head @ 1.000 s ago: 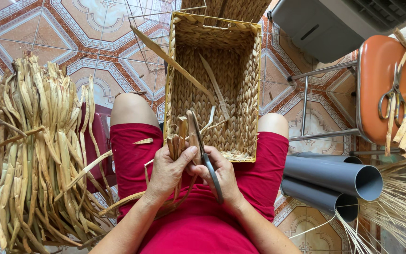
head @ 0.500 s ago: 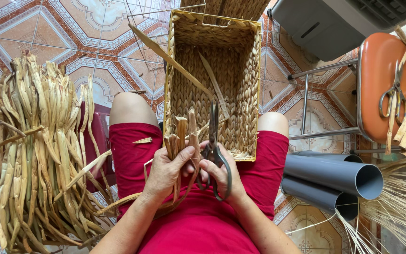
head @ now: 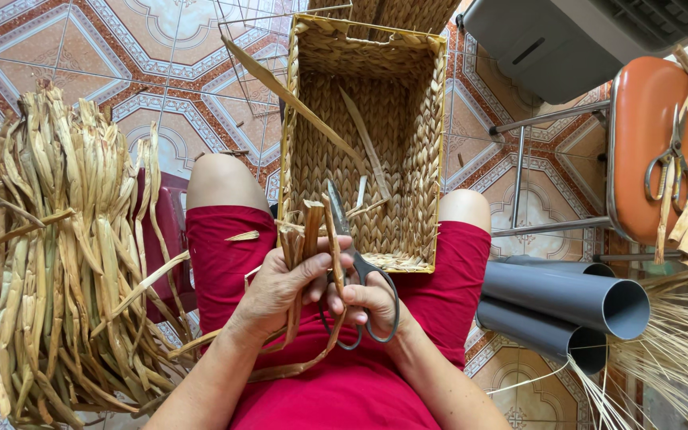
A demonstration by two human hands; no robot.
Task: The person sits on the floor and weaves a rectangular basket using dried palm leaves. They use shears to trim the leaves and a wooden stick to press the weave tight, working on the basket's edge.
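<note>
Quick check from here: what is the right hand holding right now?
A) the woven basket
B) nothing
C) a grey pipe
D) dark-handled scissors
D: the right hand has its fingers through the loops of the dark-handled scissors, blades pointing up beside the dried strips gripped by the left hand.

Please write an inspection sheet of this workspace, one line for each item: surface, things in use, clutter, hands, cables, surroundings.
Surface: the person's lap in red shorts, above a patterned tile floor.
Things in use: woven basket resting on the knees; dried fibre strips; black scissors.
Clutter: large bundle of dried leaves; two grey pipes; pale straw.
Hands: left hand grips the strips; right hand has fingers through the scissors' loops.
Cables: nothing seen.
Surroundings: orange chair bearing a second pair of scissors; grey box.
</note>
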